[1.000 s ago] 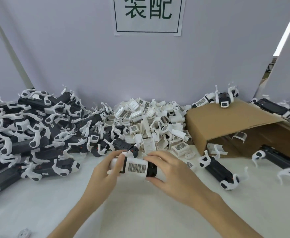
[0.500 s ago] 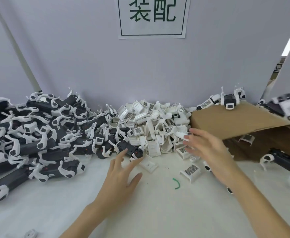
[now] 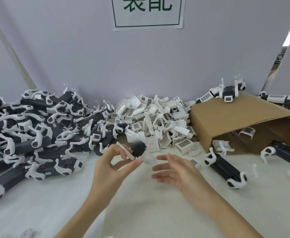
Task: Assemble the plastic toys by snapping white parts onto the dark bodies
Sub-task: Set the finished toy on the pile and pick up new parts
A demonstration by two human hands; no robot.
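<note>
- Head view puts a dark body [image 3: 138,148], blurred, just above and beyond the left hand [image 3: 114,166], in the middle of the white table [image 3: 140,212].
- A flat white part [image 3: 125,150] lies slantwise between that hand's thumb and fingertips; whether the hand also holds the dark body or only the white piece cannot be told through the blur.
- The dark body's long axis is hard to read; it looks end-on, pointing away toward the piles.
- The left hand is plainly the nearer of the two, touching the piece; the right hand [image 3: 175,170] hangs just beside it, fingers loosely spread, palm turned inward, holding nothing.
- As a judgement, the coming move is for the right hand to close the short gap leftward and steady the body so the white part can be pressed home.
- Counts: two hands, one body in hand, one white part in hand.
- The heap of dark bodies [image 3: 37,134] to the left is too tangled to count; likewise the heap of white parts [image 3: 158,122] behind the hands.
- One cardboard box [image 3: 235,117] lies on its side at the right, with one toy [image 3: 228,93] on top.
- On the table by the box, one finished toy [image 3: 225,169] lies whole, a second [image 3: 281,153] is partly cut off.
- One paper sign [image 3: 148,12] hangs on the wall.
</note>
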